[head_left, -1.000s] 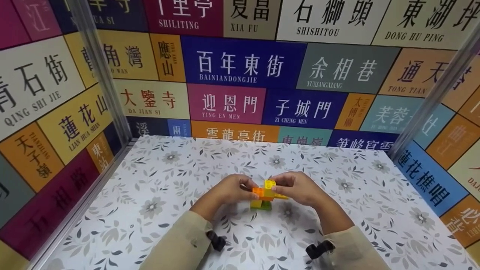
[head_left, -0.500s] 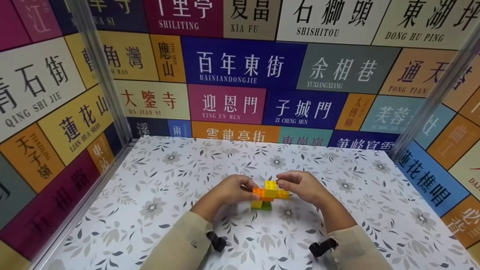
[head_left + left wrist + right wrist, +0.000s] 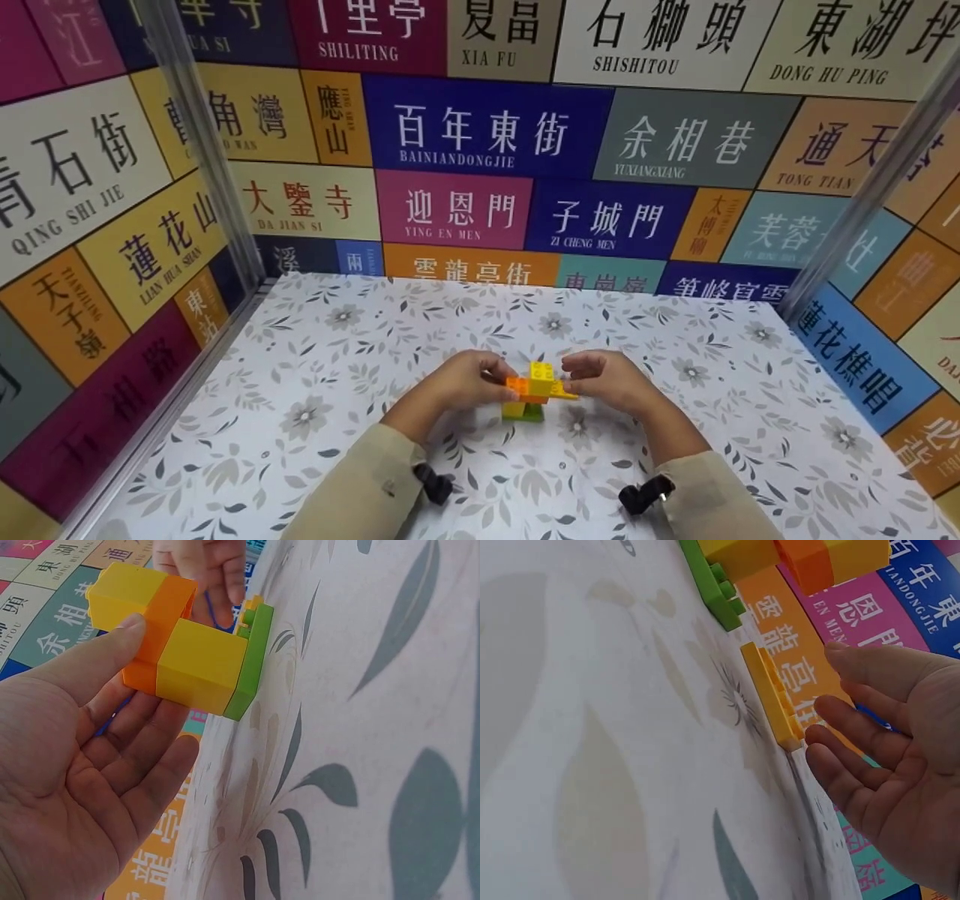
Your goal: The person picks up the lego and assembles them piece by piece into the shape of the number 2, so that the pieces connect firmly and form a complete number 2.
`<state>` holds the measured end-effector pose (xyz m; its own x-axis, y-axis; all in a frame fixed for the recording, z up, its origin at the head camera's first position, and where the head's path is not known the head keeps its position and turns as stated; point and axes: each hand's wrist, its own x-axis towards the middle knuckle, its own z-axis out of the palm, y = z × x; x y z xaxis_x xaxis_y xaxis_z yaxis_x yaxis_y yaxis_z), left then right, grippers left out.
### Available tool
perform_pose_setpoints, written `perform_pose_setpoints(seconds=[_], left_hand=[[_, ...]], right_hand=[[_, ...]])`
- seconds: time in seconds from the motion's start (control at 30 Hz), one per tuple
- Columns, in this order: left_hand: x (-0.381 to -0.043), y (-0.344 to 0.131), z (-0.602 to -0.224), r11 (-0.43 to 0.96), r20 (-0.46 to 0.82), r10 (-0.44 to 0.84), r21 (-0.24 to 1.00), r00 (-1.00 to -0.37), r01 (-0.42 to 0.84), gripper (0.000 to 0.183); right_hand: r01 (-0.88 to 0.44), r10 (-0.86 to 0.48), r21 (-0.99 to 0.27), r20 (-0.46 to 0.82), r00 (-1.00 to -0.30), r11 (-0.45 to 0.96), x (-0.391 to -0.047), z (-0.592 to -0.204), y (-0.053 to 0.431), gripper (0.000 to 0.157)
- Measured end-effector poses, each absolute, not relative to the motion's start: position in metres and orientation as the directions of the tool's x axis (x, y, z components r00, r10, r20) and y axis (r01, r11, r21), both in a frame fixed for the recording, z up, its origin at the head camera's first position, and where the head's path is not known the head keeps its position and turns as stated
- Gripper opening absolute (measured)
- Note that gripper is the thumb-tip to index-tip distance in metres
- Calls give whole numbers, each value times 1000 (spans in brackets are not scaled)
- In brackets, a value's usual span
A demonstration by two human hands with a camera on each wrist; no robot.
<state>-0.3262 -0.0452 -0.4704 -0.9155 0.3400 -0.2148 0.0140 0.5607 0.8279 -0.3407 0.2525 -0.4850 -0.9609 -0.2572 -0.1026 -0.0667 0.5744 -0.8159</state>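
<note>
My left hand (image 3: 466,386) pinches the orange brick (image 3: 166,622) of a small toy-brick stack, with the thumb on the near side and fingers behind. An upper yellow brick (image 3: 541,377) sits on one end of the orange one. Beneath the other end, a lower yellow brick (image 3: 201,665) stands on a thin green plate brick (image 3: 251,664) at the table. Separate from the stack, a thin yellow plate brick (image 3: 771,699) lies on the table to its right. Beside that piece is my right hand (image 3: 613,382), fingers loosely bent and holding nothing; contact is unclear.
A white cloth with grey flowers and leaves covers the table (image 3: 337,465). Colourful sign-printed walls (image 3: 487,127) close off the back and both sides, with clear posts (image 3: 217,172) at the corners. Black wrist mounts (image 3: 433,484) sit on both sleeves.
My right hand has let go of the upper yellow brick, drawn back to the right, then lowered beside the yellow plate brick. My left hand keeps its hold on the stack.
</note>
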Motion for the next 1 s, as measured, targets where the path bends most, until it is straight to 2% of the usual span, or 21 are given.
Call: perform_pose_setpoints(seconds=[0.17, 0.47, 1.0], left_hand=[[-326, -44, -473, 552, -181, 354, 832, -918, 49, 20], [-325, -44, -472, 563, -197, 349, 826, -916, 37, 20], [-326, -46, -472, 567, -190, 356, 822, -915, 50, 21]], right_hand=[[-42, -237, -787, -134, -962, 616, -343, -492, 251, 53], [47, -166, -772, -195, -967, 634, -341, -497, 247, 50], [46, -171, -766, -202, -964, 642, -340, -495, 246, 43]])
